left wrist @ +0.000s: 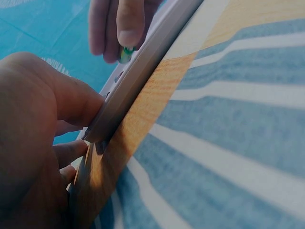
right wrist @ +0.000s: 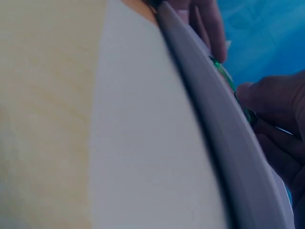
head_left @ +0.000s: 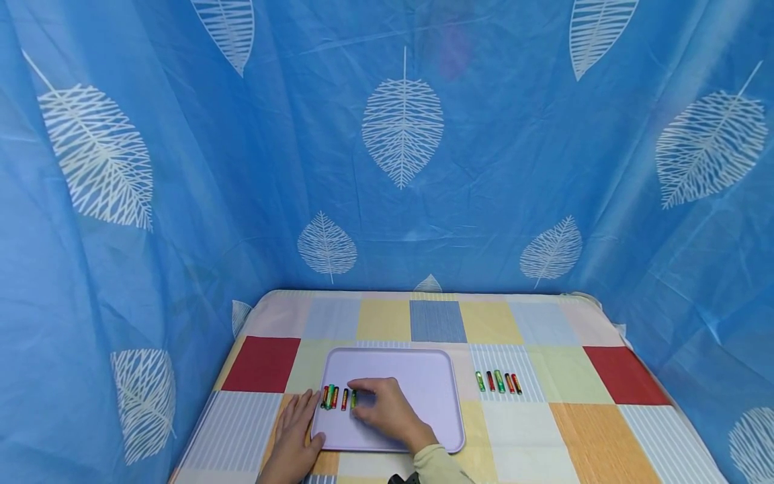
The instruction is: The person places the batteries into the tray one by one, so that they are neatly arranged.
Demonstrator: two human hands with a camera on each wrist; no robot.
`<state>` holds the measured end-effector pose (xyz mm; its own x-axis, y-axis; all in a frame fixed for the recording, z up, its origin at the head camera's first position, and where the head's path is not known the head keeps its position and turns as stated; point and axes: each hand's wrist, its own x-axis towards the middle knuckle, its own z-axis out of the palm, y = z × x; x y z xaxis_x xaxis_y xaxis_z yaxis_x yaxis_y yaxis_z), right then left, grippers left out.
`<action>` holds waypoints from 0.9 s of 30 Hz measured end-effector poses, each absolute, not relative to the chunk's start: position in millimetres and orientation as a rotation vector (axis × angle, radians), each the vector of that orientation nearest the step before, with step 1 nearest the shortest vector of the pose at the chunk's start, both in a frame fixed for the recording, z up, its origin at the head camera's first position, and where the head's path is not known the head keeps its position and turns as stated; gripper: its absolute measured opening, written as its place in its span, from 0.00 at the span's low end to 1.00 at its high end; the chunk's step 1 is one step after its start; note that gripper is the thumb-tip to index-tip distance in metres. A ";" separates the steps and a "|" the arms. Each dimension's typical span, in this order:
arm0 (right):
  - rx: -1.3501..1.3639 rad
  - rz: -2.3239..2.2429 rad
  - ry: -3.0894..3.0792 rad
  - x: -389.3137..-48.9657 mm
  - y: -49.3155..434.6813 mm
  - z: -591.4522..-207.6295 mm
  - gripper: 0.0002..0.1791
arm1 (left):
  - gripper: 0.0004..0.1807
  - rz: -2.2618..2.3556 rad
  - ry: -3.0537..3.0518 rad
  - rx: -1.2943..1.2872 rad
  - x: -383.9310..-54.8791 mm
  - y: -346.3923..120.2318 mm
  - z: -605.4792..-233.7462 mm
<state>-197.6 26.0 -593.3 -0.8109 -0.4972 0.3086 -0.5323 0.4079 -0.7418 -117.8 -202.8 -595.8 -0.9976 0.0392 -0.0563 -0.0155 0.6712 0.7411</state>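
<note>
My right hand (head_left: 387,411) is over the lilac tray (head_left: 417,383), pinching a green battery (head_left: 354,399) between thumb and fingers. In the left wrist view the green battery (left wrist: 126,54) shows beneath those fingertips. Left of it on the tray, a red-and-black battery (head_left: 345,399) lies apart from a close group of red and green batteries (head_left: 329,396). My left hand (head_left: 294,437) rests at the tray's front left corner, its fingers stretched along the left edge and its thumb touching the rim. The right wrist view shows part of the batteries behind the tray's rim.
Several more green and red-black batteries (head_left: 498,382) lie in a spaced row on the cloth, right of the tray. A patchwork tablecloth (head_left: 586,437) covers the table. Blue curtains (head_left: 484,168) with white leaf prints surround the back and both sides.
</note>
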 end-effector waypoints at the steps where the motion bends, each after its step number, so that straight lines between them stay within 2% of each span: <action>1: 0.956 1.373 -2.602 -197.8 24.0 -594.5 0.25 | 0.45 1.248 2.808 0.019 -117.7 -202.7 -595.6; 27: 0.986 1.148 -2.655 -199.3 2.9 -593.0 0.23 | 0.44 1.302 2.821 0.056 -115.0 -202.3 -597.4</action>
